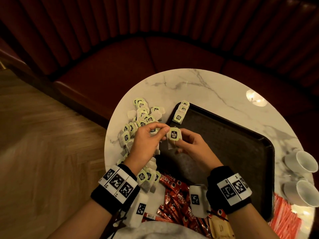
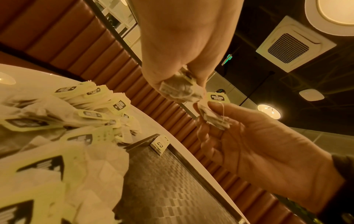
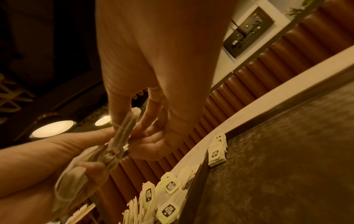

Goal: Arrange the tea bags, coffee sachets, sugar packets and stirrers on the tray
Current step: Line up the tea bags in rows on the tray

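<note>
Over the near left corner of the dark tray (image 1: 241, 152), both hands meet. My right hand (image 1: 180, 138) pinches a tea bag (image 1: 173, 135) with a green tag facing up; its string and pouch (image 2: 212, 119) hang in the fingers. My left hand (image 1: 161, 130) grips another tea bag (image 2: 180, 89) close beside it, with more pouches (image 3: 76, 174) bunched in its palm. A short stack of tea bags (image 1: 181, 112) lies in the tray's far left corner. A loose pile of tea bags (image 1: 141, 118) covers the table left of the tray. Red coffee sachets (image 1: 176, 195) lie near me.
The round marble table (image 1: 198, 87) stands in front of a dark red bench seat. Two white cups (image 1: 303, 163) lie on their sides at the right edge. Orange-red stick packets (image 1: 284, 219) sit at the near right, and beige packets (image 1: 219, 226) lie beside the sachets.
</note>
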Available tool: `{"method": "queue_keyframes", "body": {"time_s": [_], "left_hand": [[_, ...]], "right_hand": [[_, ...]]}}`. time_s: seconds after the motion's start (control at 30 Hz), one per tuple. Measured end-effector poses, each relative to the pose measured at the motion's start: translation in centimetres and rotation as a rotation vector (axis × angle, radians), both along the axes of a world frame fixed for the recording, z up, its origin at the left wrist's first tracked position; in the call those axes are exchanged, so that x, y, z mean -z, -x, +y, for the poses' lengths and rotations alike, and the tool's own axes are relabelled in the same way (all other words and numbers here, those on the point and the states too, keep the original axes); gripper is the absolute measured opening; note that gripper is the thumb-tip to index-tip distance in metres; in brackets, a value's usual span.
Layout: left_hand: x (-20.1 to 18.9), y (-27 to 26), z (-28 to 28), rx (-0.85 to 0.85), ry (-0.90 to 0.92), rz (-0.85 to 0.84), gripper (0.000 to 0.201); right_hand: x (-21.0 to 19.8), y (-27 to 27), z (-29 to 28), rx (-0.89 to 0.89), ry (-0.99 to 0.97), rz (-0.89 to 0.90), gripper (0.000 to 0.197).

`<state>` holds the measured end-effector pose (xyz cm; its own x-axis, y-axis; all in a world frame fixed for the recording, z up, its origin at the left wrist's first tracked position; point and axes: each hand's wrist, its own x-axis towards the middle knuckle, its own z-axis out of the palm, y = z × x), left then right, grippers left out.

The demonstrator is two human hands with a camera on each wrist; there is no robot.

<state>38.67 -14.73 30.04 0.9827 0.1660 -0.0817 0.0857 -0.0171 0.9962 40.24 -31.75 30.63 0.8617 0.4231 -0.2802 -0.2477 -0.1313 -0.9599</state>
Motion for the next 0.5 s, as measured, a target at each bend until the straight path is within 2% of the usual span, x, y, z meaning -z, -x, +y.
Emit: {"method": "queue_keyframes", "body": {"time_s": [0.17,0.33,0.5], "left_hand": [[-0.5,-0.1,0.2,-0.033,0.03,-0.028,0.011],[-0.4,-0.1,0.0,-0.032,0.03,-0.012,0.01],[-0.5,-0.1,-0.1,-0.048,0.044,0.018,0.009]], "right_hand": [[0.2,0.9,-0.3,0.069,-0.064,0.09,0.023],[0.0,1.2,-0.5,0.077,0.003,0.029,0.016],[-0.1,0.9,-0.7,0.066,0.032,-0.005,0.021]]}}
